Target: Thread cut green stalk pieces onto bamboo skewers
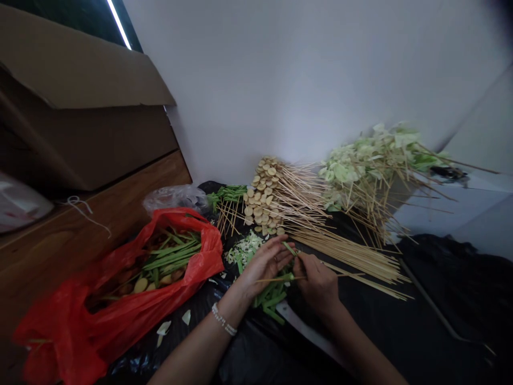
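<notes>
My left hand [265, 263], with a beaded bracelet [223, 319] on the wrist, is turned palm up with its fingers stretched out and slightly bent. A cut piece of green bean [289, 248] lies against those fingertips, its lower end at my right fingertips. My right hand [319, 279] is closed around a thin wooden skewer [269, 280], which runs across in front of my left palm. Another green piece [288, 277] sits on the skewer between the hands. Below them is a heap of cut green bean pieces [269, 300], partly hidden by my left hand.
A red plastic bag [162, 302] with beans and potatoes lies open at left. Behind are skewered bean bundles [227, 197], skewered potato slices [262, 200], skewered cabbage leaves [363, 160] and bare skewers [356, 256]. A cardboard box [84, 123] stands back left, beside a white wall [288, 80].
</notes>
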`<state>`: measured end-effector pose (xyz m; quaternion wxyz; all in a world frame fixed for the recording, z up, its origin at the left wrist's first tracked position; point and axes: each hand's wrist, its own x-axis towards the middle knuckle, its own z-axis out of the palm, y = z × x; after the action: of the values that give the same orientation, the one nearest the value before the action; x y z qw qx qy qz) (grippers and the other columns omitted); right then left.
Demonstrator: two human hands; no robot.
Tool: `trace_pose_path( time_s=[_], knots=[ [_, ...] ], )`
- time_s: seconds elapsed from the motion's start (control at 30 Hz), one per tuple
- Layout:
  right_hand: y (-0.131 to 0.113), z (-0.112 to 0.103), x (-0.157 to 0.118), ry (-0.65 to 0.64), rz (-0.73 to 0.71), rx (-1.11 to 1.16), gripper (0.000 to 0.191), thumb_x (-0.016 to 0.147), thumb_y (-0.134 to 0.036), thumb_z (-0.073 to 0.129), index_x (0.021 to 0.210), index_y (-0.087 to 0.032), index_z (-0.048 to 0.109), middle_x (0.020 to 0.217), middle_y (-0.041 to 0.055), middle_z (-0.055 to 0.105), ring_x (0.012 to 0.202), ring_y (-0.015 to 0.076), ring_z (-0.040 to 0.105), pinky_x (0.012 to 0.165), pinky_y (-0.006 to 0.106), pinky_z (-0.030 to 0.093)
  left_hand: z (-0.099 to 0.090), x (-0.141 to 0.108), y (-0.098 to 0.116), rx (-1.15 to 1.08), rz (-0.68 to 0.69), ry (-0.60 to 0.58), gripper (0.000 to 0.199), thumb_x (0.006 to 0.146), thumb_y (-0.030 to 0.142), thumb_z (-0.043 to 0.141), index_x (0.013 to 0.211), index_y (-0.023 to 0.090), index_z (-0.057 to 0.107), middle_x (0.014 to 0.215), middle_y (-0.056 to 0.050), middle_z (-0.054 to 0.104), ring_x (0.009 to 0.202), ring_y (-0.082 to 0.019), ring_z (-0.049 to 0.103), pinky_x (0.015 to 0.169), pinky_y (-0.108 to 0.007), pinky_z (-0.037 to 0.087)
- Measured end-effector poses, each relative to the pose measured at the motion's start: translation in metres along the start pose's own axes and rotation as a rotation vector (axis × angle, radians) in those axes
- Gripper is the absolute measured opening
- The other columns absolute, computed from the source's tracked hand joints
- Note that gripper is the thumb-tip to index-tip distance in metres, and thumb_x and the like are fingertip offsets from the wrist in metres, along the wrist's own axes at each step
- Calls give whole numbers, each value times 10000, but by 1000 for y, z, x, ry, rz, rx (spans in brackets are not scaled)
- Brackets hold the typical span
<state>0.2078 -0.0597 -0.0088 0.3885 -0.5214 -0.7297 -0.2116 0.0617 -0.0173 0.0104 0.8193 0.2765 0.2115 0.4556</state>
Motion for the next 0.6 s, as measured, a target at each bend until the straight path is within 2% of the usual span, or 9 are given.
trace_pose_path(
  time_s=[0.07, 0.13, 0.23, 0.4, 0.5, 0.6],
  knots=[
    [0, 0, 0, -10, 23, 54, 166, 937, -191, 455, 933, -155, 617, 697, 32, 648, 634, 129, 603, 595, 237, 389, -2, 0, -3, 99, 6, 18, 242, 698, 183, 773, 918, 124, 690, 1000, -89, 694, 916, -156, 656, 915, -275, 459],
    [-1, 1, -1, -49, 53, 128, 179, 940, -193, 441, 924, -160, 616, 734, 39, 662, 659, 131, 617, 605, 233, 397, -5, 0, -4, 132, 17, 51, 193, 685, 184, 784, 833, 112, 682, 951, -85, 705, 880, -153, 667, 881, -266, 481],
    [1, 1, 0, -154, 165, 217, 181, 927, -247, 456, 862, -189, 614, 718, 20, 658, 635, 129, 616, 586, 228, 395, -9, 2, 1, 88, 41, 110, 215, 694, 223, 781, 830, 140, 637, 925, -78, 713, 864, -175, 684, 813, -286, 522],
    [19, -6, 7, -356, 353, 299, 136, 837, -342, 563, 890, -233, 623, 576, -52, 596, 496, 128, 560, 481, 225, 345, -18, 7, 14, 91, 155, 266, 251, 676, 203, 789, 854, 141, 624, 849, -64, 718, 744, -131, 684, 656, -193, 529],
    [28, -8, 9, -410, 375, 450, 193, 806, -381, 612, 931, -235, 628, 611, -48, 618, 550, 143, 590, 525, 233, 410, -22, 9, 18, 83, 184, 308, 217, 682, 176, 779, 853, 128, 654, 838, -64, 719, 730, -120, 675, 663, -190, 533],
    [32, -8, 8, -408, 325, 558, 170, 851, -354, 583, 943, -230, 654, 744, -10, 678, 684, 157, 633, 634, 255, 471, -25, 10, 21, 38, 180, 328, 221, 695, 148, 764, 896, 124, 674, 812, -57, 712, 679, -95, 653, 616, -169, 524]
  ],
)
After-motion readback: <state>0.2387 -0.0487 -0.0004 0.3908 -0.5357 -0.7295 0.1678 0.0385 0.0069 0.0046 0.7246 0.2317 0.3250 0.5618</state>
